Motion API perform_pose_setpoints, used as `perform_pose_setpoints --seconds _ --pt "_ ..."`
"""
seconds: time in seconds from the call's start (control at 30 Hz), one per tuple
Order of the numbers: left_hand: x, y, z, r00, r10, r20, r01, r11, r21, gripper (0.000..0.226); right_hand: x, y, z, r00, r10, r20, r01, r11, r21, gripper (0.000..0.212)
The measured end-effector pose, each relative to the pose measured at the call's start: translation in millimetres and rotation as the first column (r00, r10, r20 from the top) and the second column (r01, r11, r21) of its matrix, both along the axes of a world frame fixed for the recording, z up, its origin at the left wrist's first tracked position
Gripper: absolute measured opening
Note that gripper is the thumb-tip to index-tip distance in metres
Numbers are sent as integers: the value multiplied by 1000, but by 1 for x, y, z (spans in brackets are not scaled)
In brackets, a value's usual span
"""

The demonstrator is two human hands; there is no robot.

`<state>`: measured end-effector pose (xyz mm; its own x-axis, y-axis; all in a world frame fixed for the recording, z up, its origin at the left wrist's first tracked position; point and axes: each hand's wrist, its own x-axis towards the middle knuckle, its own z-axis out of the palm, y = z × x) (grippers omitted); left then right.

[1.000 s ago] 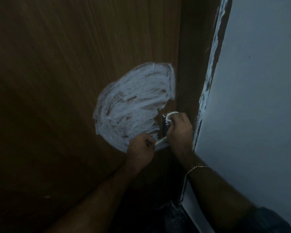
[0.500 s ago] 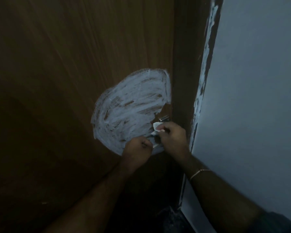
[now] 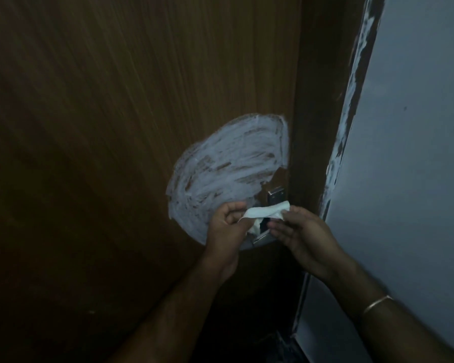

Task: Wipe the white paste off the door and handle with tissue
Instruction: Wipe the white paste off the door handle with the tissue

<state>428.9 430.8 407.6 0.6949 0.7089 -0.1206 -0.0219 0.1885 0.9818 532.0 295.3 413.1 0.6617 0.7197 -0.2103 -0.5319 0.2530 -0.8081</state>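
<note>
Fingers [image 3: 240, 207] of the left hand [image 3: 227, 231] pinch one end of the tissue [image 3: 266, 212]; fingers of the right hand [image 3: 303, 231] pinch the other end, so the strip hangs stretched between the two hands, in front of the handle [image 3: 274, 195] and apart from the door [image 3: 116, 127].

Change noted: a second ago both hands were pressed close onto the handle, the right rubbing the tissue against the metal. Now both have drawn back off it and the tissue is being pulled open, off the surface. No wiping contact at this moment.

Handle: upper metal end shows bare and fairly clean; lower end visible below the tissue, with what looks like some white on it, hard to tell in this dim light.

White paste [image 3: 220, 174] on the door: the broad streaked patch left of the handle looks unchanged, only a small brown gap cleared right beside the handle.

Judgement: the person is probably refolding for a fresh face. Handle part nearly done; the door patch is the bulk of work left. One small tissue may load up quickly and smear.
</note>
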Motion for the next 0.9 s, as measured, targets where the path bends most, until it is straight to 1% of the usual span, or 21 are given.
perform_pose_setpoints --seconds 0.03,0.1,0.17,0.2,0.27,0.33,0.37,0.43,0.5,0.53,0.57,0.6,0.63,0.7,0.73,0.77,0.8,0.83,0.87,0.9 --pt "-1 0 1 1000 -23 -12 23 1000 7 24 0 -1 2 999 -9 -39 10 1000 29 18" --pt "-2 -2 2 992 -110 -60 111 994 20 19 1 -3 4 998 -19 -65 27 991 129 22" --pt "-2 -3 2 975 -196 -101 198 980 13 18 2 -4 8 1000 0 -14 2 978 208 29" --pt "-2 -3 2 970 -218 -108 219 976 0 18 2 -4 9 999 2 45 -11 980 197 32" --pt "-3 -4 2 967 -234 -101 233 972 -15 16 -1 -4 9 972 -42 231 31 998 51 36" --pt "-3 -5 4 967 -230 -108 230 973 -15 14 -7 -4 5 909 -67 411 118 988 -99 32" --pt "-4 -5 4 966 -228 -124 228 974 -13 14 -11 -4 3 884 -40 466 118 983 -139 29" --pt "-5 -9 7 964 -208 -167 213 977 12 23 -16 -5 0 846 66 530 55 977 -208 31" --pt "-9 -13 13 970 -179 -167 194 977 83 43 -16 -7 -2 777 183 602 14 952 -306 39" --pt "-10 -14 15 973 -180 -145 199 972 125 56 -15 -7 -4 728 228 647 24 934 -356 41" --pt "-12 -15 17 972 -197 -130 218 960 175 70 -13 -7 -7 674 262 690 56 914 -402 39" --pt "-13 -16 18 966 -217 -143 246 940 236 77 -13 -7 -10 620 286 731 103 893 -437 33" --pt "-14 -18 20 956 -225 -191 276 910 310 75 -12 -7 -12 562 299 771 160 876 -456 26" --pt "-14 -21 23 915 -207 -345 350 833 428 50 -12 -8 -17 443 279 852 253 873 -417 13" --pt "-14 -23 22 895 -191 -403 375 812 447 37 -12 -10 -19 398 253 882 270 886 -376 11" --pt "-13 -24 20 884 -173 -435 380 806 453 29 -11 -11 -23 373 218 902 276 902 -332 12" --pt "-13 -24 17 880 -150 -451 372 808 457 24 -11 -14 -27 381 170 909 278 917 -287 14" --pt "-12 -23 15 880 -119 -459 353 811 466 22 -10 -16 -31 432 108 895 282 927 -248 17" --pt "-12 -23 12 878 -81 -472 334 809 483 23 -9 -19 -34 519 44 853 292 929 -226 20" --pt "-12 -22 8 866 -45 -497 333 794 508 26 -7 -21 -37 616 -18 788 307 926 -218 18"
